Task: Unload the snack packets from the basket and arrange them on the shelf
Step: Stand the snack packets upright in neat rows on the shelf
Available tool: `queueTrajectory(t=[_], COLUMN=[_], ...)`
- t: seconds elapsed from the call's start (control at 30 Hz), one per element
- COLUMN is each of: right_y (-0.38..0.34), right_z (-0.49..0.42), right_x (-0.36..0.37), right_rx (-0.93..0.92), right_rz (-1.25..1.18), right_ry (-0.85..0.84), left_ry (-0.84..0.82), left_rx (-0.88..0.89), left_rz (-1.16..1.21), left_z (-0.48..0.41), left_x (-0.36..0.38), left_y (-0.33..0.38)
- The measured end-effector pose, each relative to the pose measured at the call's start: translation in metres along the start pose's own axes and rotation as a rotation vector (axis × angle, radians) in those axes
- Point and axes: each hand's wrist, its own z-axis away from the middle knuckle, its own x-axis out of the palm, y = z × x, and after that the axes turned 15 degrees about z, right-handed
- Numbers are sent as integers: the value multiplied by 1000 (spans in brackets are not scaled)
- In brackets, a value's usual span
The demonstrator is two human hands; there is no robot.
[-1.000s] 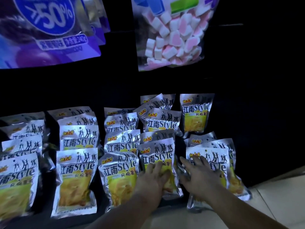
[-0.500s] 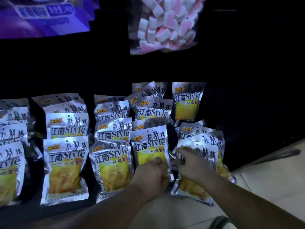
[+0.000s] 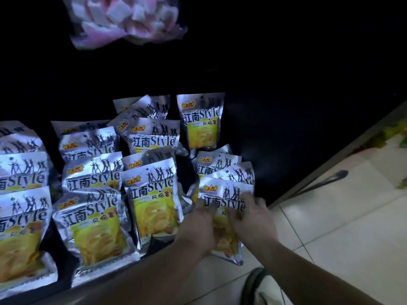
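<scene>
My left hand (image 3: pixel 198 225) and right hand (image 3: pixel 253 219) both hold the front packet (image 3: pixel 222 192) of the right-hand column. The left fingers (image 3: pixel 203 204) curl over its left edge and the right fingers (image 3: pixel 250 200) bend over its right side. My thumbs are hidden, so I can't tell how firm the pinch is. The packet leans back on the ones behind it, and its bottom corner hangs past the shelf (image 3: pixel 158 247) lip, over the floor (image 3: pixel 341 216).

I judge it light and puffed with air. The foil is slick and crinkly, and the crisps inside are brittle. So I would grip the flat sealed edges or the top seam and leave the yellow middle unsqueezed.

To the left, more packets stand in columns (image 3: pixel 99 225), overlapping front to back. One packet stands alone at the rear (image 3: pixel 200 122). A marshmallow bag (image 3: pixel 123 20) hangs above. A dark loop (image 3: pixel 253 282) at the bottom edge may belong to the basket, but I cannot tell.

A second ago my left hand lay flat on the neighbouring column's front packet, with its fingers spread. Half a second ago it was closing in beside the right hand. Now both are on this one packet. My view has swung right and down, so the purple bag is gone and more floor shows.
</scene>
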Motion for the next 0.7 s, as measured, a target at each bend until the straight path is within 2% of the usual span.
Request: queueTrajectory(t=[0.13, 0.27, 0.43, 0.57, 0.7], right_y=[-2, 0, -16, -30, -28], right_z=[-1, -12, -24, -27, -31], right_x=[3, -1, -3, 1, 4], right_rx=[66, -20, -11, -8, -16], right_rz=[-104, 4, 117, 113, 139], right_ry=[-44, -14, -29, -8, -94], left_ry=[102, 184, 300, 233, 201], left_rx=[-62, -40, -82, -257, -289], left_rz=[120, 139, 165, 460, 698], left_z=[-10, -24, -57, -77, -83], left_x=[-5, -24, -54, -59, -55], left_y=[-2, 4, 4, 8, 3])
